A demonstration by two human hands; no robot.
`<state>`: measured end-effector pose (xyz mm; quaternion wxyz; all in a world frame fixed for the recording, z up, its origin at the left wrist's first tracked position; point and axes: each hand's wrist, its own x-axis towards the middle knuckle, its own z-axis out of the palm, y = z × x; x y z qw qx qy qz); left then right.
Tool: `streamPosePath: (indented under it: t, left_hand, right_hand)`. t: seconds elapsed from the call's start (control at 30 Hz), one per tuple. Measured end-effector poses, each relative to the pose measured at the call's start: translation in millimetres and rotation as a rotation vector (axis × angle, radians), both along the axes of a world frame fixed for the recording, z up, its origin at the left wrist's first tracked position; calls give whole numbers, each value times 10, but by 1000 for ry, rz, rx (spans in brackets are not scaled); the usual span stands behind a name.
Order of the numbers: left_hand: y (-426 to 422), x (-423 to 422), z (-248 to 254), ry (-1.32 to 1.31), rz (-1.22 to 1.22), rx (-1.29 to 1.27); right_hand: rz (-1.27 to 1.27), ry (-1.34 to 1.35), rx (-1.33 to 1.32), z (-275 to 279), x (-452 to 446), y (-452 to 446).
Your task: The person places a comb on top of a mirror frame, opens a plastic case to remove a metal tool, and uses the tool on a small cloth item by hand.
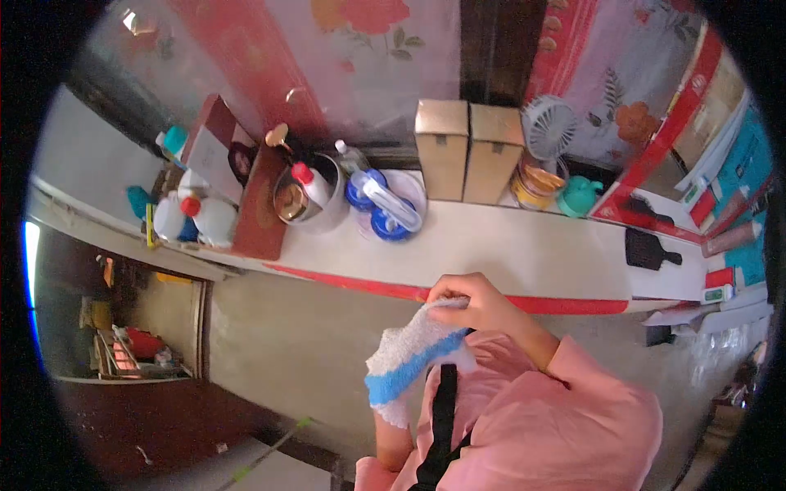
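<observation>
My right hand (475, 301) pinches the upper edge of a fuzzy grey-white cloth (417, 356) with a blue stripe. The cloth hangs in front of me, just off the front edge of the white counter (508, 258). Below it my left forearm (393, 442) comes up from a pink sleeve. The cloth covers my left hand, so its fingers are hidden, and I cannot tell whether it is inside or behind the fabric.
Along the back of the counter stand a pot (326, 192) holding bottles, blue-lidded containers (391, 222), two cardboard boxes (442, 151), a small fan (548, 127) and a green pot-shaped item (578, 196). A black hairbrush (647, 248) lies before a red-framed mirror (671, 114).
</observation>
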<state>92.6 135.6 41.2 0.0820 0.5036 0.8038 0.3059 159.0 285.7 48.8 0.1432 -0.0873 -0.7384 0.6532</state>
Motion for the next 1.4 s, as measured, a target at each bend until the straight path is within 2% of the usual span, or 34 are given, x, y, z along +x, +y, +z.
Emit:
streamPosePath:
  t: [0.03,0.07,0.13,0.17,0.2,0.3,0.33,0.4,0.43,0.57,0.63,0.67,0.73,0.77,0.83,0.93,0.97,1.0,1.07,1.13,1.17,1.23,1.3,1.33,1.4]
  left_hand:
    - [40,-66,-3,-12,5,9]
    - [101,-139,-7,-20,8,17]
    - [157,-253,-27,-44,4,20]
    - [176,-295,-28,-56,-1,9]
    - [198,-342,-17,-73,-1,3]
    - [212,-497,30,-117,12,2]
    - [243,-546,34,-132,17,2]
    - [272,-639,29,-183,25,14]
    - [283,-692,23,-222,31,21]
    - [330,-892,-15,-451,72,66]
    - [367,-977,-43,-642,107,119]
    - [371,-988,-67,-749,122,148]
    - [424,-1054,-74,-984,157,217]
    - [446,-1062,-79,-1095,177,255]
    - [521,-1091,-77,-1326,193,336]
    - [594,-1092,-71,-1638,236,449]
    - [620,-1102,-81,-1730,253,480]
    - [627,-1119,-104,-1816,281,506]
    - [626,-1161,-187,-1983,327,546]
    - [679,-1202,-147,-1970,323,576]
    - [718,-1209,-1,-1692,289,578]
    - [725,-1235,7,-1673,204,609]
    - [748,-1275,16,-1654,114,633]
    - [753,-1296,30,-1713,154,627]
    - [750,-1341,61,-1777,192,621]
  right_hand:
    - [-98,38,158,10,-111,53]
    - [-106,45,154,4,-222,125]
    - [-388,85,428,-81,-420,273]
    - [-425,102,454,-169,-516,362]
    - [-422,85,440,-207,-586,414]
    - [-571,-112,703,-310,-797,494]
    - [-563,-110,699,-341,-823,513]
    - [-465,-228,468,-388,-828,551]
    - [-459,-243,467,-380,-829,572]
    - [-530,-250,140,-350,-788,546]
    - [-561,-138,-72,-317,-732,513]
    - [-579,-155,-74,-244,-688,465]
    - [-572,-149,-314,-19,-607,377]
    - [-583,-161,-309,98,-585,301]
    - [-549,-124,-500,263,-638,113]
    - [-451,-64,-479,221,-862,-140]
    - [-441,-180,-391,210,-942,-182]
    - [-434,-181,-401,185,-982,-194]
    - [-465,-214,251,139,-1058,-206]
    - [-472,-251,264,136,-1087,-220]
    - [-449,-224,293,114,-1091,-210]
    - [-436,-198,324,89,-1092,-214]
    - [-452,-134,179,76,-1093,-231]
    - [-464,-138,176,99,-1078,-256]
    - [-398,-253,-72,167,-1033,-292]
